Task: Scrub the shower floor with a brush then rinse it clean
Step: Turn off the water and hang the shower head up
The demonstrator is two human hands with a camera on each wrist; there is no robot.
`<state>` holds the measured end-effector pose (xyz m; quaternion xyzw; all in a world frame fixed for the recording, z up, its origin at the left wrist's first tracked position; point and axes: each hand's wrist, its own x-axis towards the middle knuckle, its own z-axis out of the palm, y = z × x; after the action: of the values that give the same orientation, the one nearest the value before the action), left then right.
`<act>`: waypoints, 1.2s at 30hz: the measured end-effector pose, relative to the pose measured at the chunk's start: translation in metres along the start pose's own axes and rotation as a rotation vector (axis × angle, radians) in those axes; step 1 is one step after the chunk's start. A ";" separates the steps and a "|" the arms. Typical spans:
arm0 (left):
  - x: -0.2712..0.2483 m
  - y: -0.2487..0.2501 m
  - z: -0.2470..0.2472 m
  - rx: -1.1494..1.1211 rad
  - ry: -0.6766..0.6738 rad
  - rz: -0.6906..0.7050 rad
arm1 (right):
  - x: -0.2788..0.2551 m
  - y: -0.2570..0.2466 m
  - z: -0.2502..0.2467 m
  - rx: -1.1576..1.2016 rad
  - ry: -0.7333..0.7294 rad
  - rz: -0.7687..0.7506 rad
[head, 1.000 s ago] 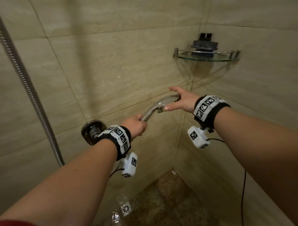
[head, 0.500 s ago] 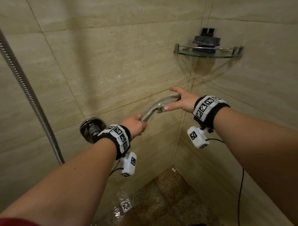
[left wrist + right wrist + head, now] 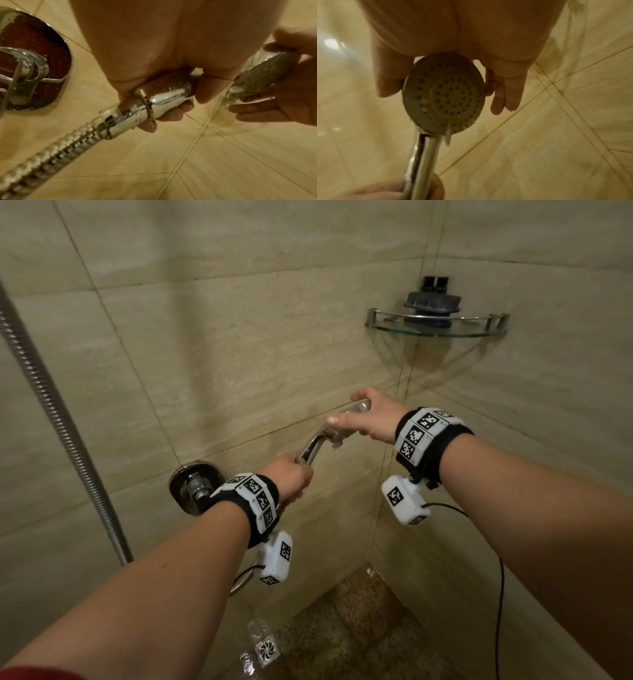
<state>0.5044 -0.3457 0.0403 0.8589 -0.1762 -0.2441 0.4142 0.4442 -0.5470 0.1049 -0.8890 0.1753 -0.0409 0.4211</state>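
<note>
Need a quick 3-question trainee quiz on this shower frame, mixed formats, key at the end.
1. True or false: the left hand grips the shower head by its handle.
2. Which hand holds the round spray face? A) left B) right hand C) neither
3. Fill in: the dark round object sits on the glass corner ___.

Key: 1 true; 2 B; 3 shelf.
</note>
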 end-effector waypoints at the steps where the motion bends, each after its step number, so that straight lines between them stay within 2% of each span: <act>1: 0.000 0.004 -0.001 -0.030 -0.001 -0.001 | -0.001 -0.006 -0.004 0.062 -0.003 -0.009; 4: -0.002 0.024 -0.006 -0.131 0.023 0.010 | -0.009 -0.025 -0.026 0.295 -0.056 -0.055; 6: -0.003 0.045 -0.011 -0.177 0.063 0.025 | -0.012 -0.034 -0.045 0.366 -0.048 -0.094; 10: -0.007 0.097 -0.028 -0.070 0.102 0.113 | -0.013 -0.060 -0.088 0.409 0.002 -0.172; 12: -0.012 0.127 -0.038 -0.025 0.126 0.151 | -0.015 -0.076 -0.111 0.394 0.031 -0.203; 15: -0.020 0.168 -0.049 0.015 0.231 0.200 | -0.022 -0.103 -0.142 0.342 0.089 -0.309; 20: -0.028 0.218 -0.054 0.142 0.367 0.265 | -0.039 -0.149 -0.184 0.195 0.260 -0.415; 27: -0.055 0.244 -0.074 0.384 0.545 0.166 | -0.057 -0.201 -0.226 0.193 0.392 -0.410; 33: -0.075 0.262 -0.101 0.344 0.479 0.172 | -0.073 -0.247 -0.251 0.290 0.453 -0.394; 36: -0.085 0.271 -0.111 0.428 0.473 0.212 | -0.077 -0.273 -0.259 0.343 0.475 -0.408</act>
<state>0.4702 -0.3942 0.3393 0.9361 -0.2110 0.0489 0.2770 0.3906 -0.5511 0.4858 -0.7878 0.0778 -0.3586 0.4948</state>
